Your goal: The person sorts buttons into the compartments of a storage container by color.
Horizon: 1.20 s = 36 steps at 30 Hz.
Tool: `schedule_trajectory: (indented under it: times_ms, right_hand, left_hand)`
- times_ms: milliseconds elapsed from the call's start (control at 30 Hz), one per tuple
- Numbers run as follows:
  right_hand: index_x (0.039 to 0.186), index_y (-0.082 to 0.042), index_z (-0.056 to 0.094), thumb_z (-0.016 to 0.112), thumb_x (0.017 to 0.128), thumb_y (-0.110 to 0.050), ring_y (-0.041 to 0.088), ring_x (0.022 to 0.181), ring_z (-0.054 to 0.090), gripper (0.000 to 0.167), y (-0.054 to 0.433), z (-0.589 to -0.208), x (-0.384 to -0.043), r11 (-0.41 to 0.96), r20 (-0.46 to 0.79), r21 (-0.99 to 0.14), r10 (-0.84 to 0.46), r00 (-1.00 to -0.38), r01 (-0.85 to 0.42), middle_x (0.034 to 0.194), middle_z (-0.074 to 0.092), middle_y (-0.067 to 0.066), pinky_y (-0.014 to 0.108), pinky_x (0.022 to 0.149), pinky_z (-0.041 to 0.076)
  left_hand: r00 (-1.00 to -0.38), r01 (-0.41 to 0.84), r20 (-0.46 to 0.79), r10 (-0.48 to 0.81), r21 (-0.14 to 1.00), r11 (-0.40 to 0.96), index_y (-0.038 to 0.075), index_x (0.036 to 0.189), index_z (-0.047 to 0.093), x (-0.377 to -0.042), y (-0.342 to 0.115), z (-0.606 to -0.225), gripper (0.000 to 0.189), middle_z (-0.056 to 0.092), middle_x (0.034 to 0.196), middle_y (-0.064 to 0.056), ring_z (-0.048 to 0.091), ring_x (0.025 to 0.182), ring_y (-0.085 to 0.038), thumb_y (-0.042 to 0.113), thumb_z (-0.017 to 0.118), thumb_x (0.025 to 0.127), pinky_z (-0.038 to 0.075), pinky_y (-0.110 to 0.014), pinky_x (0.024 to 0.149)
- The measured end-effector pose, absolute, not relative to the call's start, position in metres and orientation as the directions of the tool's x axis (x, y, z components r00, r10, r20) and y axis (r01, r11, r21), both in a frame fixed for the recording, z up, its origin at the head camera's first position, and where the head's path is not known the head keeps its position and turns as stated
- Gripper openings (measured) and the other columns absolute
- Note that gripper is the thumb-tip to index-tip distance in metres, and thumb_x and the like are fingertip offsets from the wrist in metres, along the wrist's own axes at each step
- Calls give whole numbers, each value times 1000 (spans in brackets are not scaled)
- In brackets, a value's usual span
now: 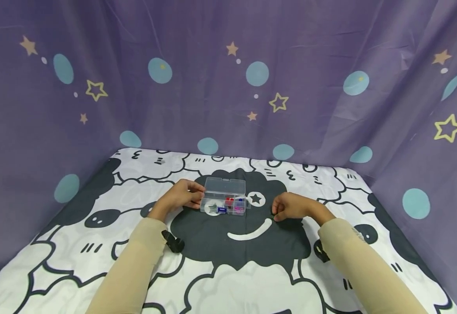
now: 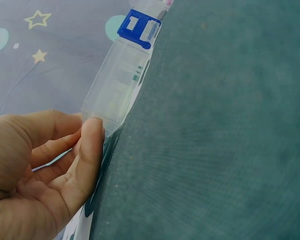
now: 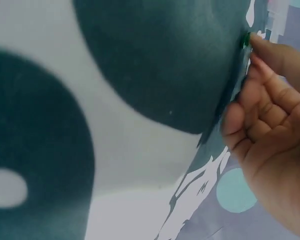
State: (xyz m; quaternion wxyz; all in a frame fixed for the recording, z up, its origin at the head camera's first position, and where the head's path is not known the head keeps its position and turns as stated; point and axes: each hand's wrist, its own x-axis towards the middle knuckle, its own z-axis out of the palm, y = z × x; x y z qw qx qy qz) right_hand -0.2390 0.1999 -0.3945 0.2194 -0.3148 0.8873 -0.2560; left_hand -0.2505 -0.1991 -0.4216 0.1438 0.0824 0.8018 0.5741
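A clear plastic compartment box (image 1: 216, 196) lies on the dark sheep face of the cloth, its see-through lid (image 1: 225, 186) tipped back. At its left end my left hand (image 1: 179, 195) grips the side wall; in the left wrist view thumb and fingers (image 2: 91, 145) pinch the corner. Small pieces sit in the compartments: a blue one (image 1: 222, 210), a red one (image 1: 229, 202) and a pink one (image 1: 238, 210). To the right of the box, my right hand (image 1: 293, 205) is low over the cloth. A tiny green piece (image 3: 246, 40) shows at its fingertips, mostly hidden.
The cloth (image 1: 248, 288) with its sheep print covers the whole table. Behind and at both sides hangs a purple curtain (image 1: 213, 113) with stars and dots. A black strap (image 1: 172, 242) is on the left sleeve, and another black strap (image 1: 321, 251) on the right.
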Motion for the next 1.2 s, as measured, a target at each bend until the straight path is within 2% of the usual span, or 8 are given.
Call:
schedule_trajectory:
  times_ms: [167,533,767,967,1200]
  right_hand:
    - [93,-6,68,79,89,-9,8,64,54,12,202,-396,-240,691,-265,-576,-663,-700,-436,73,64,-4,23,59,47]
    - [88,-6,71,72,91,-1,6,65,56,6,200,-397,-240,647,-221,-558,-719,-659,-519,73,66,-5,22,60,49]
    - [86,-7,71,62,96,1,5,59,46,16,198,-390,-241,658,-248,-537,-722,-646,-528,67,54,-9,21,57,40]
    - [87,-2,70,60,98,0,6,57,39,16,192,-381,-244,645,-227,-546,-728,-647,-534,63,46,-9,21,57,34]
    - [89,1,71,58,98,1,6,54,36,16,183,-373,-248,623,-200,-561,-741,-642,-545,61,45,-9,21,55,32]
  left_hand:
    - [-945,-30,-132,298,946,323,-7,127,66,-250,-199,-421,28,63,107,-20,71,77,-23,1,64,100,66,-38,72]
    - [-945,-25,-129,301,945,328,-6,127,66,-251,-198,-421,27,64,107,-20,71,76,-23,2,64,100,66,-38,72]
    - [-944,-28,-137,300,941,338,-5,127,66,-251,-198,-422,28,64,107,-20,71,77,-23,3,64,101,66,-38,72]
    - [-944,-37,-144,297,940,338,-5,127,66,-251,-198,-421,28,64,106,-20,71,77,-23,3,65,101,66,-38,72]
    - [-945,-39,-144,294,941,336,-5,127,67,-252,-198,-422,27,64,106,-20,71,76,-23,3,65,100,66,-38,72]
